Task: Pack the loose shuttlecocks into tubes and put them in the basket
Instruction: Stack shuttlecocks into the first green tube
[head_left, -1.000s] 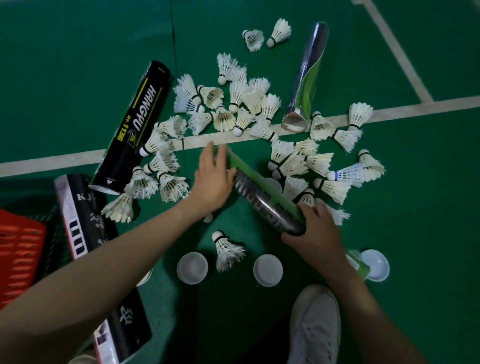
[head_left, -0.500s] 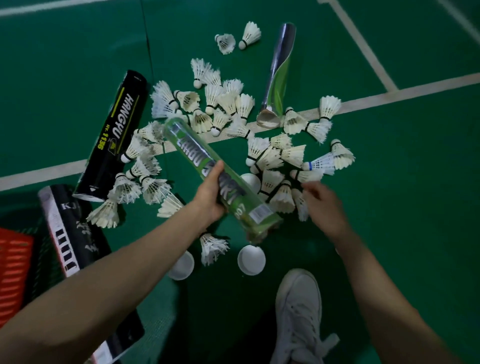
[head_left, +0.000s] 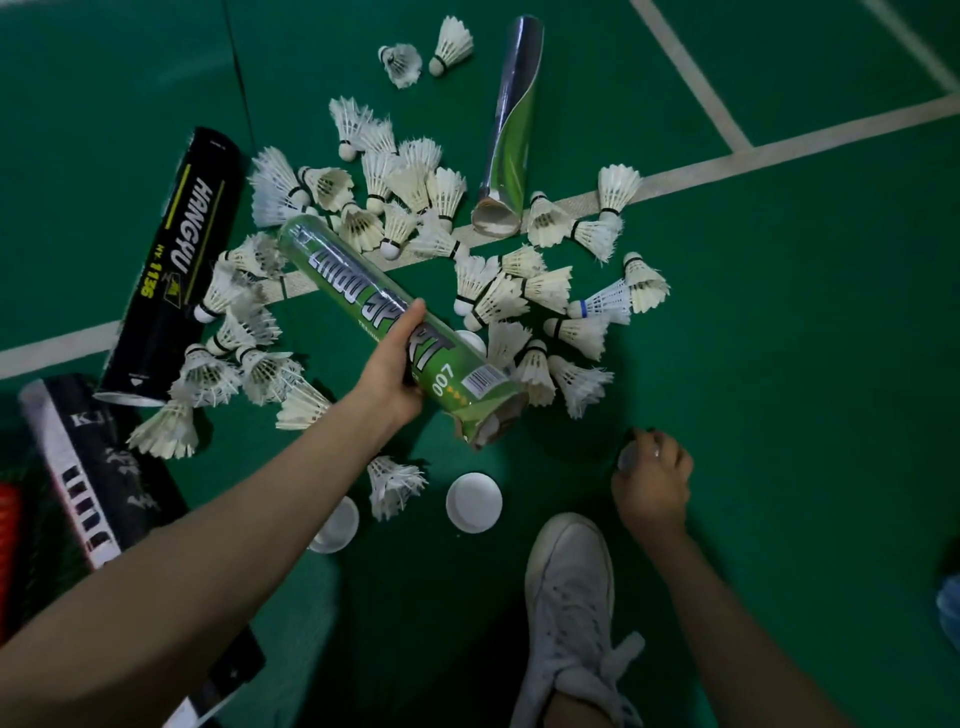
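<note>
My left hand (head_left: 393, 367) grips a green tube (head_left: 363, 306) lifted off the floor, its torn open end (head_left: 493, 422) pointing toward me with feathers showing inside. Low on the floor at the right, my right hand (head_left: 652, 475) pinches a white cap (head_left: 627, 457). Several loose white shuttlecocks (head_left: 498, 296) lie scattered over the green floor behind the tube. An open silver-green tube (head_left: 509, 135) lies at the back. A black tube (head_left: 174, 260) lies at the left. The red basket (head_left: 8, 551) shows only as a sliver at the left edge.
A black-and-white tube (head_left: 88, 483) lies next to the basket. Two white caps (head_left: 474, 502) (head_left: 337, 527) and one shuttlecock (head_left: 392, 483) sit near my white shoe (head_left: 569, 597). White court lines (head_left: 779, 150) cross the floor.
My left hand took hold of the green tube and lifted it off the floor. My right hand let go of the tube, drew back to the right and picked up a cap.
</note>
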